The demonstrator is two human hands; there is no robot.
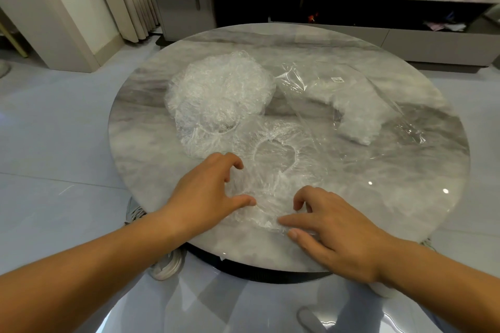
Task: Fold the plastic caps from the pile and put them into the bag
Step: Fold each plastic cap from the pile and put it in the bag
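on the table (384, 186) lies a clear, seemingly flattened cap (270, 190).

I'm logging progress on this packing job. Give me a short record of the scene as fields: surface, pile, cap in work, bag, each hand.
surface: round marble table
pile: crumpled plastic caps, far left part of the table
cap in work: flat cap, spread open in front of the pile, not yet folded
bag: clear bag, far right, white folded caps inside
left hand: fingers curved over the flat cap's left edge; grip unclear
right hand: thumb and forefinger pinch its near edge
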